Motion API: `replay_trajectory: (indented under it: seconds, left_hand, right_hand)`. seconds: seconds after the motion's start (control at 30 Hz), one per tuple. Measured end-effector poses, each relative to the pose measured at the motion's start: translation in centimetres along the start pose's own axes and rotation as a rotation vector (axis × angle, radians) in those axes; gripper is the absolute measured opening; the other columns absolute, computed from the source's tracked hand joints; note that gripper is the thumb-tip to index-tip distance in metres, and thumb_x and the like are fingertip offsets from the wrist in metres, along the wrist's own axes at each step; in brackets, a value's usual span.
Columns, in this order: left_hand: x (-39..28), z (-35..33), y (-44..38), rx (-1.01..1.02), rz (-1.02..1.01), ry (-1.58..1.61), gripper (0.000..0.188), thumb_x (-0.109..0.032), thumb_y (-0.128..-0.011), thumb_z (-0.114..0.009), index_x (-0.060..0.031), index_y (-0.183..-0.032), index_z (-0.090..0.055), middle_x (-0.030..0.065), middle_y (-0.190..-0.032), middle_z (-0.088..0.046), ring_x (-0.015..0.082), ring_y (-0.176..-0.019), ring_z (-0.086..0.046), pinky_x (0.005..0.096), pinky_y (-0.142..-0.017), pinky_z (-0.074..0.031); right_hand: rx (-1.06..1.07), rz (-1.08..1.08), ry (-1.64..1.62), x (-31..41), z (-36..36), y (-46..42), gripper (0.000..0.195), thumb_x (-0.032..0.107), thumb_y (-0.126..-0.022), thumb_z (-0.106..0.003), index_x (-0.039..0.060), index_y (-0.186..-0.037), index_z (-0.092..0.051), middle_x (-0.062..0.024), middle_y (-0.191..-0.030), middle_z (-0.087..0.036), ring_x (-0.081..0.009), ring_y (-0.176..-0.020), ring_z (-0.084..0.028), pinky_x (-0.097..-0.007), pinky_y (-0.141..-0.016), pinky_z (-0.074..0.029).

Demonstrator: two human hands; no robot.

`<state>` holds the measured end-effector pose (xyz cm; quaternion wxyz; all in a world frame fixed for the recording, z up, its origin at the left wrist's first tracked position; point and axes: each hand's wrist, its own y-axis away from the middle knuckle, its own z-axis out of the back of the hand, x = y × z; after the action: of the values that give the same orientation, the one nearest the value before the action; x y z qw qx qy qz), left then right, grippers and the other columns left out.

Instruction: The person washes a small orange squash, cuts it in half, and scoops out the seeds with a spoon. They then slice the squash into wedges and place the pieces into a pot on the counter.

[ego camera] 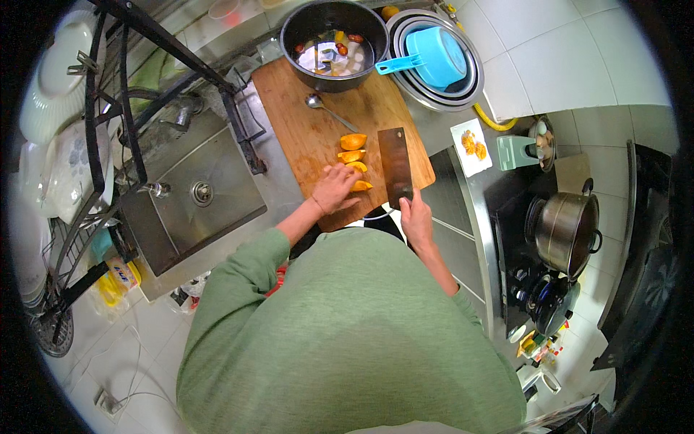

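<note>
Several orange wedges (353,142) lie in a row on a wooden cutting board (282,116), peel side partly hidden. My left hand (335,188) reaches over the lower wedges, thumb spread from the fingers; the fingertips are at the wedges, though whether they press on one is hard to tell. In my right hand (416,219) is the handle of a cleaver (395,163). Its broad dark blade lies over the board, to the right of the wedges and apart from them. Farther up the board rests a metal spoon (329,112).
A dark pot (335,81) with red dates and pale chunks in liquid stands at the board's far end. Beside it are nested metal bowls (398,81) holding a blue scoop (438,57). Left is a sink (190,228) under a black rack (162,40); right, a steel stockpot (561,233).
</note>
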<state>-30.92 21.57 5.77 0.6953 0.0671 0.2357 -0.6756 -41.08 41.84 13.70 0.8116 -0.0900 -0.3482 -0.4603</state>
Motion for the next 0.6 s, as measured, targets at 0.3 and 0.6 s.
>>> replay_trajectory:
  seconds: [0.3, 0.6]
  left_hand:
    - [2.1, -3.8, -2.5, -0.466, 0.433, 0.705, 0.060, -0.031, -0.092, -0.033, 0.0046, -0.138, -0.016, 0.0214, -0.144, -0.016, 0.0332, -0.134, -0.015, 0.0372, -0.110, -0.011]
    - [0.1, -4.9, -2.7, -0.432, 0.481, 0.798, 0.061, -0.035, -0.095, -0.026, 0.0049, -0.139, -0.012, 0.0187, -0.147, -0.011, 0.0295, -0.137, -0.008, 0.0346, -0.110, -0.006]
  right_hand:
    - [0.063, -0.015, 0.258, 0.8, -2.6, -2.6, 0.021, 0.014, -0.085, -0.049, 0.0022, -0.102, -0.044, -0.0225, -0.079, -0.060, -0.0413, -0.074, -0.058, -0.0492, -0.062, -0.046]
    - [0.051, 0.051, 0.242, 1.3, -4.5, -2.2, 0.023, 0.014, -0.085, -0.051, 0.0019, -0.104, -0.045, -0.0234, -0.078, -0.060, -0.0423, -0.073, -0.058, -0.0501, -0.062, -0.046]
